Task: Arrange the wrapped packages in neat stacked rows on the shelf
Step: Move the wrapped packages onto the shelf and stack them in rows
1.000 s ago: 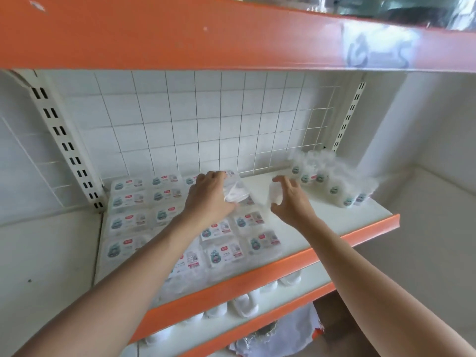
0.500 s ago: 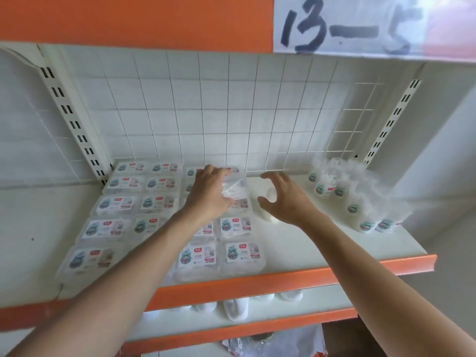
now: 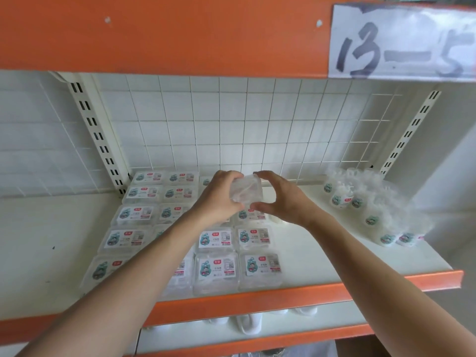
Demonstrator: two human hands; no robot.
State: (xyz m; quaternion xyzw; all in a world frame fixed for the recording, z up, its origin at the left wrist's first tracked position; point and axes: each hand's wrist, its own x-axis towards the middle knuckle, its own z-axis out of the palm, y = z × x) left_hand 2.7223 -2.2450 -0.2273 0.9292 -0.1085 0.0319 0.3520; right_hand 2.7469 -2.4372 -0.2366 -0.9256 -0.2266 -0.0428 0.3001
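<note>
Right hand (image 3: 288, 204) has closed onto clear package (image 3: 247, 194), left hand (image 3: 219, 202) opposite, fingers (image 3: 229, 176) of both clamped round it

Packages (image 3: 215, 272) fill shelf (image 3: 322, 256) left; bagged heap (image 3: 371, 204) right.

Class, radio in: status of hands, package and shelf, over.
One clear package gripped between left hand and right hand, over the rows. On the shelf at right, a wrapped bundle, apart from hands.
</note>
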